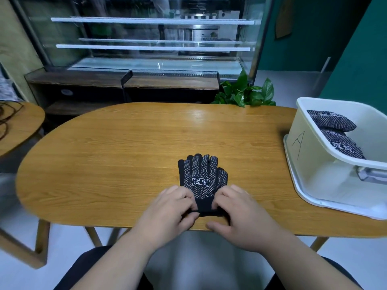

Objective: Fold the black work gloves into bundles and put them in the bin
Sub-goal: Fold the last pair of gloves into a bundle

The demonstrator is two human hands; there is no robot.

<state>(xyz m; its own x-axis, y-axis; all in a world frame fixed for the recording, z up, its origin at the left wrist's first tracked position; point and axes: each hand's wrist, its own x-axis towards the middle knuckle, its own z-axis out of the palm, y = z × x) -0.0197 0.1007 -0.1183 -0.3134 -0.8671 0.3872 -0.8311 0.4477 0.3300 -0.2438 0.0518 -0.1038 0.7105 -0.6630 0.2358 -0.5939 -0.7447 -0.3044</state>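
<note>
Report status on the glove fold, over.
Cuff pinched by left hand and right hand. The black gloves flat on table, unfolded. Some bundles in bin; nothing blocking the way there.

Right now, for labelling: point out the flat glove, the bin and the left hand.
flat glove [200, 174]: head view, dotted palm.
bin [310, 126]: head view, lettered wall.
left hand [169, 208]: head view, back of hand.

The bin runs off the right edge; its wall covers part of the bundles (count unclear). The left hand and right hand hide the cuff corners of the glove.
</note>
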